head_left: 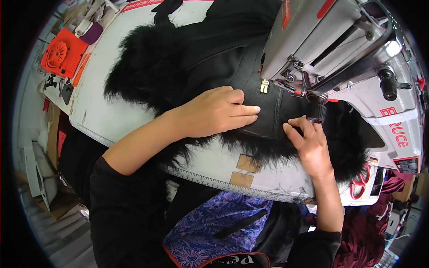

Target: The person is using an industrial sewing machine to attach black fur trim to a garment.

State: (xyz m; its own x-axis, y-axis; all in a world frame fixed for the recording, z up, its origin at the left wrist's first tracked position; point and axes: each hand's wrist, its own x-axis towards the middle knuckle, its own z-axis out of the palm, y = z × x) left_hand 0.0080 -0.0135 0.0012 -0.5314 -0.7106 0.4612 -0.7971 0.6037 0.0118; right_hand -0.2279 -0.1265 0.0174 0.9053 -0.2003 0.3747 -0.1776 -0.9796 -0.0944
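garment point(223, 62) is lying beneath the sewing machine point(308, 38), probably handling soft and heavy; left hand point(214, 112) is pressing it, ungrasping; right hand point(311, 145) is touching it, pinch unclear; smooth panels point(267, 120) are likely offering surest hold.

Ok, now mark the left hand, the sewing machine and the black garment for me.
Left hand point(214, 112): head view, on the back of the hand.
Sewing machine point(304, 35): head view, on its pale casing.
Black garment point(223, 64): head view, on a smooth panel.
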